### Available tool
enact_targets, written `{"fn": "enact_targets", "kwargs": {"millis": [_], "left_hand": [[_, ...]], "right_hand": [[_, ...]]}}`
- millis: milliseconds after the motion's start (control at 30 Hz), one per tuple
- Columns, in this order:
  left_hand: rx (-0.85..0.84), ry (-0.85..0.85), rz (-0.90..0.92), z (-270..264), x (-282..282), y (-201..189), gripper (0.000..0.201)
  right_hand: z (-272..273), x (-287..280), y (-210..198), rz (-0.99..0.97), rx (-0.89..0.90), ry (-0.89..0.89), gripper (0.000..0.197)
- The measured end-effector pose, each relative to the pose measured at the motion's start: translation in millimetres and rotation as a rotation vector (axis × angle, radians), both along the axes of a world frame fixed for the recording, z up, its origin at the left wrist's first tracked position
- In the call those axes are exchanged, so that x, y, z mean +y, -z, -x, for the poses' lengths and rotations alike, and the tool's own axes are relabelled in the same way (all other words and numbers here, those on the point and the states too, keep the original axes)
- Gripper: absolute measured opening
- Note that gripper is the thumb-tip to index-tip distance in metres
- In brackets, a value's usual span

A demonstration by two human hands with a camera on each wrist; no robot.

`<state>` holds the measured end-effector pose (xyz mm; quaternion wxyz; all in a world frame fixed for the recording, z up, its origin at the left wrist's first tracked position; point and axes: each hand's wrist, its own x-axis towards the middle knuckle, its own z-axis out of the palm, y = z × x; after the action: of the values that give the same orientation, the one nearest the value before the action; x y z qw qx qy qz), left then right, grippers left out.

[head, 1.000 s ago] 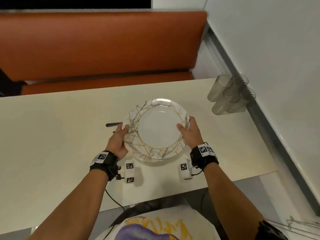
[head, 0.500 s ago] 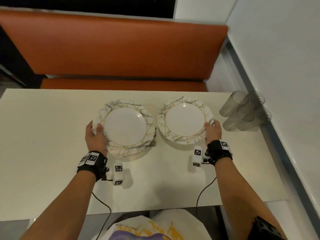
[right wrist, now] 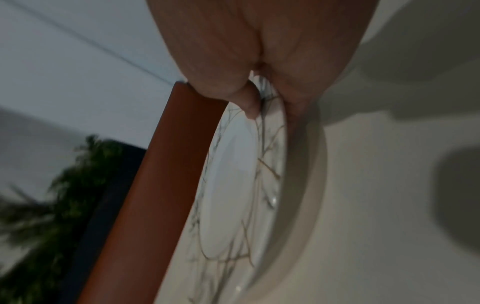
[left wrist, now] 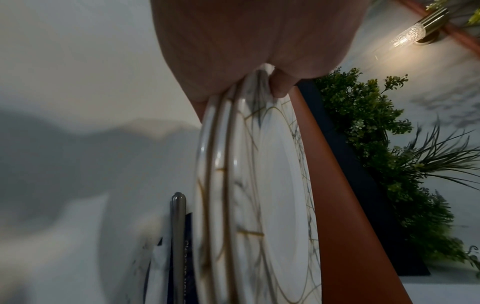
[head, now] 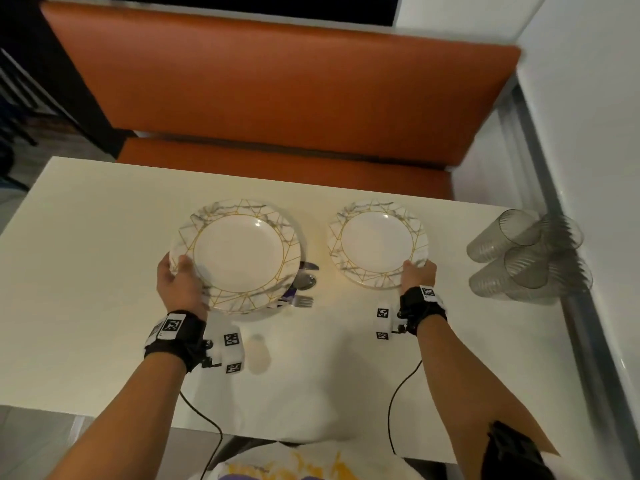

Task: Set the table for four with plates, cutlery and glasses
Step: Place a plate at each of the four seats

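Observation:
My left hand (head: 178, 277) grips the near-left rim of a stack of white marbled plates with gold lines (head: 239, 254), held just above the table (head: 104, 271); the left wrist view shows three rims (left wrist: 228, 185) pinched by the thumb. Cutlery (head: 303, 282), a knife, a spoon and a fork, pokes out from under the stack's right edge. My right hand (head: 417, 271) pinches the near rim of a single matching plate (head: 377, 244) to the right, thumb on top (right wrist: 250, 105). Clear ribbed glasses (head: 526, 254) stand grouped at the table's right edge.
An orange bench (head: 277, 98) runs along the table's far side. A white wall with a metal ledge (head: 568, 306) borders the right side next to the glasses. Green plants (left wrist: 376, 144) sit behind the bench back.
One plate has left the stack: my right hand carried it to the right while my left hand moved the rest to the left. Cutlery beneath the stack has come into sight.

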<state>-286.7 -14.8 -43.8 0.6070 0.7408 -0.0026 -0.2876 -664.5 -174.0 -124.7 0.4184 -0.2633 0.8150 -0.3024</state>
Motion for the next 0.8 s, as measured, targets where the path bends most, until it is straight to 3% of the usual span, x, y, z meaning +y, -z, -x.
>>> {"fn": "enact_targets", "kwargs": {"millis": [167, 467, 567, 633, 700, 800], "left_hand": [[0.029, -0.005, -0.002, 8.1, -1.2, 4.6, 0.031], [0.102, -0.013, 0.041, 14.1, -8.4, 2.3, 0.042], [0.111, -0.013, 0.038, 13.9, -8.1, 2.6, 0.040], [0.124, -0.004, 0.036, 13.8, -7.0, 4.5, 0.038], [0.139, 0.011, 0.045, 15.0, -5.8, 4.9, 0.038], [0.158, 0.035, 0.053, 19.1, -2.5, 6.8, 0.040]], "right_hand": [[-3.0, -13.0, -1.6, -0.028, 0.174, -0.119, 0.039], [-7.5, -28.2, -15.5, -0.088, 0.210, -0.204, 0.055], [-13.0, -21.4, -22.6, -0.127, 0.487, -0.237, 0.062], [-21.5, -13.3, -27.3, 0.039, 0.587, -0.271, 0.058], [-40.7, -1.0, -33.3, 0.255, 0.414, -0.353, 0.047], [-81.9, 18.2, -50.1, 0.408, 0.196, -0.615, 0.034]]}}
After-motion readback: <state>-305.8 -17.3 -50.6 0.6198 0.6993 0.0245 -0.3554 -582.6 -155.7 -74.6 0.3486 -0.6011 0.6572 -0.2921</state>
